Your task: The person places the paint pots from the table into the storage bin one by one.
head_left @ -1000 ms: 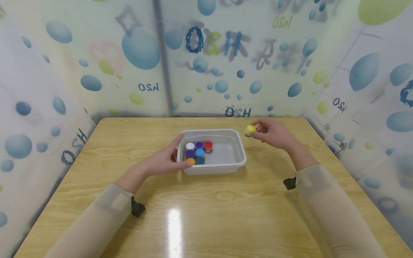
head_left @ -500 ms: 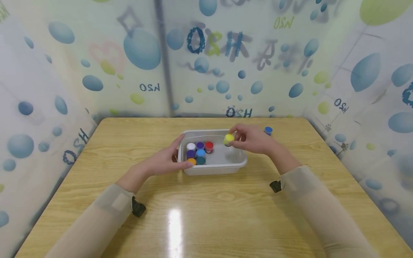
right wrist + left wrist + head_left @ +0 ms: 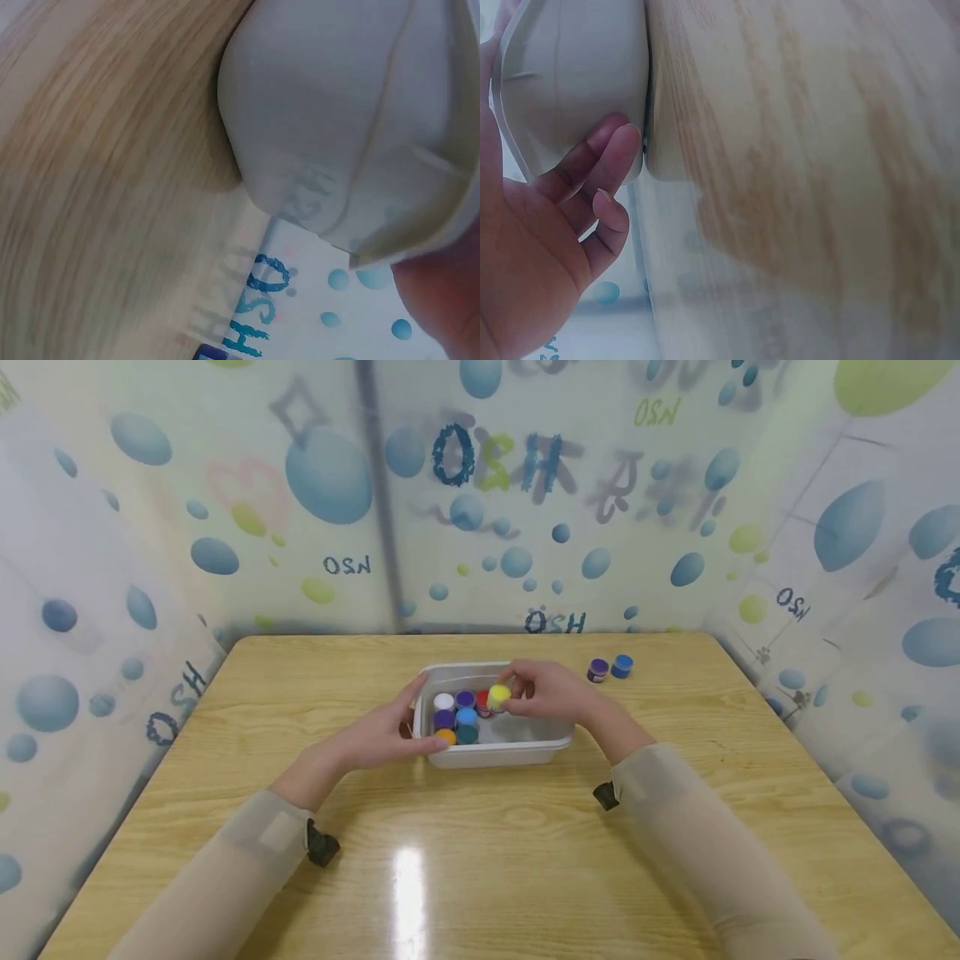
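My left hand (image 3: 378,732) grips the left end of a white plastic tub (image 3: 498,757), thumb over the front rim. In the left wrist view, fingertips (image 3: 622,142) press against the tub's outer wall (image 3: 585,60). Over the tub, my right hand (image 3: 551,693) pinches a small paint jar with a yellow lid (image 3: 498,693), right beside the red-lidded jar (image 3: 482,700). Whether the yellow jar touches the bottom is hidden. The right wrist view catches only part of the right hand (image 3: 442,292) beyond the tub's wall (image 3: 315,97).
Several jars fill the tub's left part, among them white (image 3: 444,702), light blue (image 3: 467,716), teal (image 3: 467,734) and orange (image 3: 447,737) lids. Behind the right hand, a purple-lidded jar (image 3: 597,670) and a blue-lidded jar (image 3: 622,666) stand on the wooden table (image 3: 525,843).
My right hand has carried the yellow-lidded jar leftward, from beside the tub to over its middle. The purple and blue jars on the table have come into view. My left hand keeps its grip.
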The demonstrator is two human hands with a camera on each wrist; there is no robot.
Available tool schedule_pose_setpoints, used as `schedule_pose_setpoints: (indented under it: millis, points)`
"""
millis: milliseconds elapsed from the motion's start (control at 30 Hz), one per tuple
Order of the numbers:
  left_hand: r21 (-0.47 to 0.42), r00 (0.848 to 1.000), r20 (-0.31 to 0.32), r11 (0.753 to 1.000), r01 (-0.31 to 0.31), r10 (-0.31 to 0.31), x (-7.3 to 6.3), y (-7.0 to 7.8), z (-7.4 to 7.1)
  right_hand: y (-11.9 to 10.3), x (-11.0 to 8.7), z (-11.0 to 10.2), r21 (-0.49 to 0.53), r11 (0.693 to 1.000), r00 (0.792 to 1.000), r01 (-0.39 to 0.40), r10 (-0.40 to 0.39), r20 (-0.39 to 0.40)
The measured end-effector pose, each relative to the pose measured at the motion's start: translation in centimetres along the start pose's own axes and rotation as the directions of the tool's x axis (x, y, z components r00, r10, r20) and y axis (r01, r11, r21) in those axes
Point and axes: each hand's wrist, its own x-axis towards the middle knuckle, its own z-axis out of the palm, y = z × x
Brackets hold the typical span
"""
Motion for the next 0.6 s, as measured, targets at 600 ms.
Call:
schedule_pose_setpoints:
  millis: [600]
  points:
    - [-0.009, 1.000, 0.009, 1.000, 0.011, -0.011, 0.1, 0.1, 0.2, 0.2, 0.7, 1.6, 0.023, 0.997, 0.997, -0.078, 0.077, 0.031]
